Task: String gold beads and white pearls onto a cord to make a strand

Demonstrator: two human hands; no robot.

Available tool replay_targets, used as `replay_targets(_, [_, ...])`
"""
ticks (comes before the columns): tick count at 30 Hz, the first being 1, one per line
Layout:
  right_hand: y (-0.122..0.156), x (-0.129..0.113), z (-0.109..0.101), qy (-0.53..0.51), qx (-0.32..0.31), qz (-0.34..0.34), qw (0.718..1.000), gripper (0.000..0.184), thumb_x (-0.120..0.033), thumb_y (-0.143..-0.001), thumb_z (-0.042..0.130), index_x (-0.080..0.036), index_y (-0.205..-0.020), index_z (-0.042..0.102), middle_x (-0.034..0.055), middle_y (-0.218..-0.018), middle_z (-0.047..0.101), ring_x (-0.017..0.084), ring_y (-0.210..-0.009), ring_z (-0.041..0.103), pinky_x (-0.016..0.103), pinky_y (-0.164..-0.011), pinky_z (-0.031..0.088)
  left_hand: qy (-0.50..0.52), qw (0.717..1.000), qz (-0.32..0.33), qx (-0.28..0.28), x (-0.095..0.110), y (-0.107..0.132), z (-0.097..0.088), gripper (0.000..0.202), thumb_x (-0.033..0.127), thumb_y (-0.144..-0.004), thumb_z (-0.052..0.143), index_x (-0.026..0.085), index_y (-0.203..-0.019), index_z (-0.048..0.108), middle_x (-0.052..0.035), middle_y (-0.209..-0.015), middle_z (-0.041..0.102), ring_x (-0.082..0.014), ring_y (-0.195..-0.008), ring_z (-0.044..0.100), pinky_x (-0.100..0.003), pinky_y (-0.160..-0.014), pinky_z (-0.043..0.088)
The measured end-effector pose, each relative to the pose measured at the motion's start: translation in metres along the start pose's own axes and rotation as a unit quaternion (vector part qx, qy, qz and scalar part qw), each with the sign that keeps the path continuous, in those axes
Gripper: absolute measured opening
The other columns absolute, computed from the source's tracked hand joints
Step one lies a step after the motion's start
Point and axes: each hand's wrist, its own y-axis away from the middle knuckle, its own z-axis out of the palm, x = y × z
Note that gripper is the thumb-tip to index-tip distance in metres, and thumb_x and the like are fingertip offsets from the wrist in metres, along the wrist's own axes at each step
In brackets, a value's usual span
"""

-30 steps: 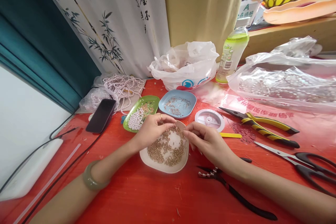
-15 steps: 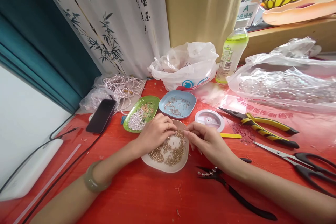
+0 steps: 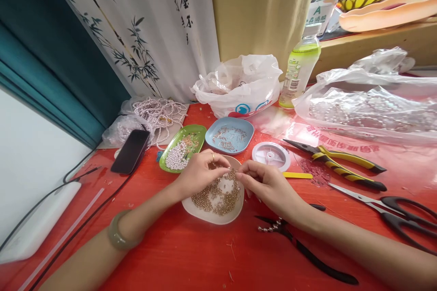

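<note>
My left hand [image 3: 201,172] and right hand [image 3: 268,184] pinch, contents indiscernible, above the cream dish [image 3: 218,219], presumably to catch dropped gold beads [image 3: 202,200].

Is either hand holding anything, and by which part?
I can't tell: the left hand and right hand each have thumb and finger close together by the pale tray of gold beads; anything pinched is too small to make out.

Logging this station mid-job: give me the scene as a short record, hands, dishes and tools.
left hand: over cream dish; anything pinched too small to tell
right hand: at that dish's right edge; hold likewise unclear
cream dish: gold beads
green dish: pearl beads, gold pieces
blue dish: thin metal pins
tools: yellow-and-black pliers, scissors, black-handled pliers, all right of cream dish
</note>
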Motion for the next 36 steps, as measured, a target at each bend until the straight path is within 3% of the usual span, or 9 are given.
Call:
replay_targets(4, [0.0005, -0.0018, 0.0015, -0.004, -0.034, -0.002, 0.999, 0.018, -0.024, -0.078, 0.047, -0.016, -0.063, 0.052, -0.0030, -0.053, 0.046, 0.008, -0.048, 0.040, 0.021, -0.045, 0.032, 0.235, 0.967, -0.101, -0.026, 0.0019, -0.0021, -0.0010, 0.014, 0.023, -0.064, 0.068, 0.014, -0.073, 0.063, -0.0042, -0.074, 0.065, -0.0133, -0.068, 0.058, -0.027, -0.064, 0.046])
replay_targets(9, [0.0011, -0.0048, 0.0015, -0.020, -0.049, 0.011, 0.999, 0.015, -0.022, -0.076, 0.047, -0.016, -0.063, 0.051, -0.0023, -0.053, 0.048, 0.009, -0.049, 0.043, 0.021, -0.044, 0.032, 0.336, 0.932, -0.136, -0.027, 0.0031, -0.0030, 0.0002, 0.013, 0.018, -0.059, 0.072, 0.013, -0.067, 0.063, -0.0015, -0.068, 0.064, -0.0097, -0.062, 0.056, -0.024, -0.062, 0.045])
replay_targets(18, [0.0024, -0.0053, 0.0005, -0.028, -0.062, 0.017, 0.998, 0.015, -0.022, -0.076, 0.045, -0.017, -0.063, 0.050, -0.0018, -0.052, 0.050, 0.010, -0.049, 0.046, 0.022, -0.046, 0.034, 0.383, 0.907, -0.170, -0.049, 0.0025, -0.0024, 0.0028, 0.011, 0.018, -0.060, 0.072, 0.013, -0.068, 0.066, -0.0014, -0.067, 0.065, -0.0076, -0.060, 0.057, -0.022, -0.062, 0.045])
replay_targets(36, [0.0023, -0.0029, 0.0003, -0.028, -0.065, 0.007, 0.997, 0.013, -0.018, -0.075, 0.045, -0.016, -0.064, 0.050, -0.0028, -0.053, 0.047, 0.009, -0.049, 0.043, 0.021, -0.046, 0.033, 0.381, 0.907, -0.168, -0.056, 0.0028, -0.0019, 0.0039, 0.010, 0.017, -0.060, 0.072, 0.012, -0.066, 0.066, -0.0013, -0.065, 0.065, -0.0075, -0.059, 0.056, -0.022, -0.062, 0.044])
